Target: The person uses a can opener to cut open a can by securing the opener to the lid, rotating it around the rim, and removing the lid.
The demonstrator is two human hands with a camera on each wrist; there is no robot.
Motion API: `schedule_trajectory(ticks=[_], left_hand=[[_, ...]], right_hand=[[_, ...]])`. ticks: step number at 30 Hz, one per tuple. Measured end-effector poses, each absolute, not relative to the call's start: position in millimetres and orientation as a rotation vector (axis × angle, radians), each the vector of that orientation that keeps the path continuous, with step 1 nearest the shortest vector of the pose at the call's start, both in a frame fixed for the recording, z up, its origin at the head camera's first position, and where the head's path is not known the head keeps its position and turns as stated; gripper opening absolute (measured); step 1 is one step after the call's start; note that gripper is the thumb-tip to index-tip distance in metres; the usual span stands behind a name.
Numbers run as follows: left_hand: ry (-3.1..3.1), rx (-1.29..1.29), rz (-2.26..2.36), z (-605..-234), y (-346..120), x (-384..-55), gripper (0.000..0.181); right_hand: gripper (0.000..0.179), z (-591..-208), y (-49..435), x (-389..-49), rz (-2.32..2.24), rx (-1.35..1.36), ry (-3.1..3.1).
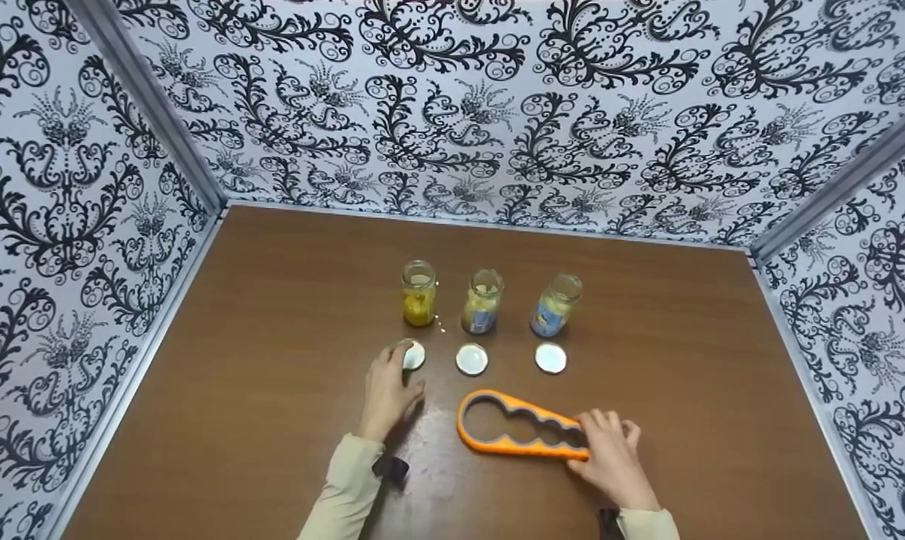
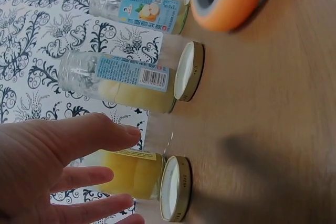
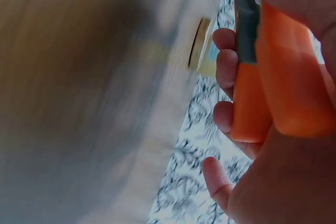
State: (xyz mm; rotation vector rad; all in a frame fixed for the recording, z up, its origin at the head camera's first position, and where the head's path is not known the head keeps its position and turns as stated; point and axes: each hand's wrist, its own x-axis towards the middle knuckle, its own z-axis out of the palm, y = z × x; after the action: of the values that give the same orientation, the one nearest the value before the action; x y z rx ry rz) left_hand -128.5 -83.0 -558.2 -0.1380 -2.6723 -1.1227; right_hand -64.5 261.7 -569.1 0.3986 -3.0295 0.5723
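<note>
In the head view my right hand point(image 1: 609, 454) grips the end of an orange jar opener point(image 1: 531, 450) with grey scalloped inner edges. The right wrist view has fingers and thumb around its orange end point(image 3: 294, 82). My left hand point(image 1: 387, 390) hovers with loosely extended fingers by the leftmost lid point(image 1: 415, 355), partly covering it in the head view. In the left wrist view, a gap separates the fingers from that lid point(image 2: 176, 188). Two more lids, a middle one point(image 1: 471, 360) and a right one point(image 1: 550, 358), lie with white insides up.
Three uncovered glass jars stand behind the lids: a left jar with yellow contents point(image 1: 419, 304), a middle jar point(image 1: 482, 307) and a right jar point(image 1: 553, 315) with blue labels. Small drops point(image 1: 441, 324) lie beside the left jar. Patterned walls point(image 1: 482, 150) enclose the brown table point(image 1: 272, 300).
</note>
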Motion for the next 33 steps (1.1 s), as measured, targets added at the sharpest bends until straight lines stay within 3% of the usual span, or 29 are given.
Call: schedule_trajectory(ticks=[17,33], left_hand=[[-2.703,-0.164,-1.076,-564,-87,-123,0.060],[-2.736,-0.193,-1.045,-568,-85,-119,0.057]], right_hand=[[0.054,-572,226,-77,0.461,0.757,-2.983],[0.052,-571,218,-81,0.568,0.801,-2.976]])
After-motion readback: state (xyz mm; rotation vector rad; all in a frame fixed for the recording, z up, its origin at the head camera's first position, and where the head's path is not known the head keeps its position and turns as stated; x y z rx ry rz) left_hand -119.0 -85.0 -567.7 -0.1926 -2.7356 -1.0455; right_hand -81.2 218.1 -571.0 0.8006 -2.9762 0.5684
